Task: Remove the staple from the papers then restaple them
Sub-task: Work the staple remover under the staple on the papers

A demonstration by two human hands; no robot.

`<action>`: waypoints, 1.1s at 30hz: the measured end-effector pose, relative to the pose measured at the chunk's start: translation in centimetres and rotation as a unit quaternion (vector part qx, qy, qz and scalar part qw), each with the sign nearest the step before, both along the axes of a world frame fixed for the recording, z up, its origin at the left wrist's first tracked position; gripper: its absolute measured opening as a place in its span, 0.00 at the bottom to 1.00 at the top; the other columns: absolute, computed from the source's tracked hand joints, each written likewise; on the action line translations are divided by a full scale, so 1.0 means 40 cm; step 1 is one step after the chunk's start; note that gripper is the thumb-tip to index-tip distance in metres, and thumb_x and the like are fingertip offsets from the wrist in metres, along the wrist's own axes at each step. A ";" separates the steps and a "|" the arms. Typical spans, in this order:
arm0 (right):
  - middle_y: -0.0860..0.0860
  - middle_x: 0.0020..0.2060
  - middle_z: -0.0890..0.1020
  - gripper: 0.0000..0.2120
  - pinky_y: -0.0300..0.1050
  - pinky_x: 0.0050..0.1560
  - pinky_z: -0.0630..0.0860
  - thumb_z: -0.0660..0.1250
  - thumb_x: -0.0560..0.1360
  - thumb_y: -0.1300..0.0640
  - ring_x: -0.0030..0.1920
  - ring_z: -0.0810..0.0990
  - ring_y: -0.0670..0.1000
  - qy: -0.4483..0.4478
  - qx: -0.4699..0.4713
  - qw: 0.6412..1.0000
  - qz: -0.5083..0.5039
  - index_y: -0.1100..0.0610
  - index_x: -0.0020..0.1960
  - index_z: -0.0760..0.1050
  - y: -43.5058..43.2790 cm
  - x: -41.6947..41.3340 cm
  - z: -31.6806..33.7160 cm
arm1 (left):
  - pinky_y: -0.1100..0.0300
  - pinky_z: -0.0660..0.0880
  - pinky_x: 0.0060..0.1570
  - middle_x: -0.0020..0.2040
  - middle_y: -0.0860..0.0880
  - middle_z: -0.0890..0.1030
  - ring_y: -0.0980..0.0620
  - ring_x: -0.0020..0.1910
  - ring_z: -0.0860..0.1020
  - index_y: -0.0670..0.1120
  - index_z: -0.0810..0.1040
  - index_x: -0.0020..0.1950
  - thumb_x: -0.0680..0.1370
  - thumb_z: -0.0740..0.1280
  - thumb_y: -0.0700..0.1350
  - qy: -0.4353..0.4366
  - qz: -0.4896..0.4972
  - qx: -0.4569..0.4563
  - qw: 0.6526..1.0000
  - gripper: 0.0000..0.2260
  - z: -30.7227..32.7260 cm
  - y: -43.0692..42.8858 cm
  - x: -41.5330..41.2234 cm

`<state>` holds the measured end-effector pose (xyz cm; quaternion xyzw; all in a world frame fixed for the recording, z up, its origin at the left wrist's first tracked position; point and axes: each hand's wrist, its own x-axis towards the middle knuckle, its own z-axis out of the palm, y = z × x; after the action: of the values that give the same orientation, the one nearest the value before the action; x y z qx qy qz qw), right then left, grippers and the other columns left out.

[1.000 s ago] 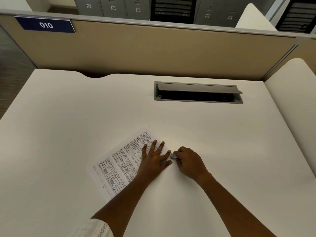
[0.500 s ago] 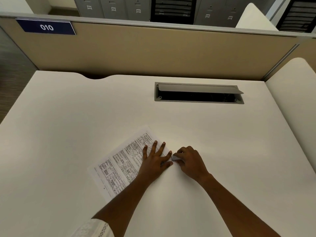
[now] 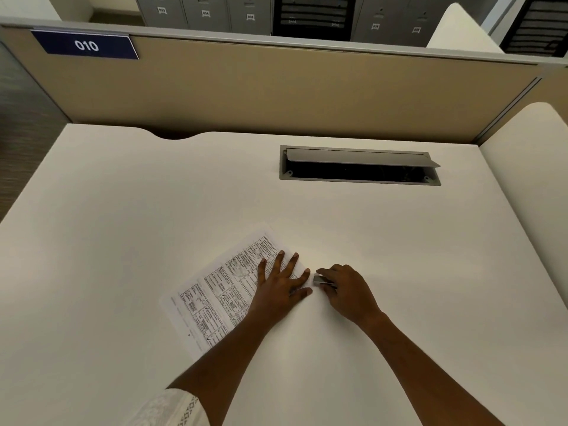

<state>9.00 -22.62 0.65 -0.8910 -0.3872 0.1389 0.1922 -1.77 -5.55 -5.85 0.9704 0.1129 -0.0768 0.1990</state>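
Observation:
Printed papers (image 3: 219, 292) lie slanted on the white desk (image 3: 123, 226). My left hand (image 3: 281, 289) presses flat on their right part, fingers spread. My right hand (image 3: 347, 292) sits just right of the left fingertips and grips a small grey metal tool (image 3: 319, 279), its tip at the papers' right corner beside my left thumb. Most of the tool is hidden under my fingers. The staple itself is too small to see.
A grey cable box (image 3: 359, 166) with its lid raised is set into the desk at the back. A tan partition (image 3: 276, 93) with a blue "010" sign (image 3: 86, 44) closes the far side. Another white desk (image 3: 534, 167) adjoins on the right.
Both hands have stayed almost in place at the papers' corner. My right hand has shifted very slightly with the tool.

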 end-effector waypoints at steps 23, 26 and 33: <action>0.48 0.51 0.84 0.10 0.50 0.51 0.75 0.67 0.77 0.55 0.52 0.80 0.53 -0.006 -0.030 0.999 -0.019 0.50 0.57 0.83 0.037 -0.010 -0.008 | 0.36 0.36 0.78 0.85 0.52 0.51 0.45 0.84 0.41 0.62 0.65 0.79 0.84 0.52 0.66 -0.008 -0.004 -0.005 1.000 0.24 -0.006 0.004 -0.003; 0.48 0.50 0.84 0.09 0.50 0.52 0.75 0.68 0.77 0.55 0.52 0.80 0.53 0.005 -0.021 1.000 -0.022 0.49 0.55 0.84 0.039 -0.003 -0.006 | 0.36 0.36 0.78 0.85 0.52 0.51 0.45 0.84 0.41 0.63 0.64 0.79 0.84 0.52 0.65 -0.004 -0.006 -0.002 1.000 0.24 -0.005 0.004 -0.004; 0.46 0.47 0.86 0.07 0.47 0.46 0.70 0.72 0.74 0.59 0.50 0.80 0.53 -0.042 0.012 0.998 0.036 0.51 0.49 0.85 0.024 0.009 -0.001 | 0.37 0.35 0.77 0.85 0.52 0.50 0.45 0.84 0.40 0.63 0.63 0.80 0.84 0.52 0.65 0.003 -0.007 -0.005 1.000 0.24 -0.002 0.006 -0.001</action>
<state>9.35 -21.65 0.61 -0.8790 -0.4287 0.1039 0.1810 -1.79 -5.33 -5.93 0.9699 0.1061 -0.0813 0.2034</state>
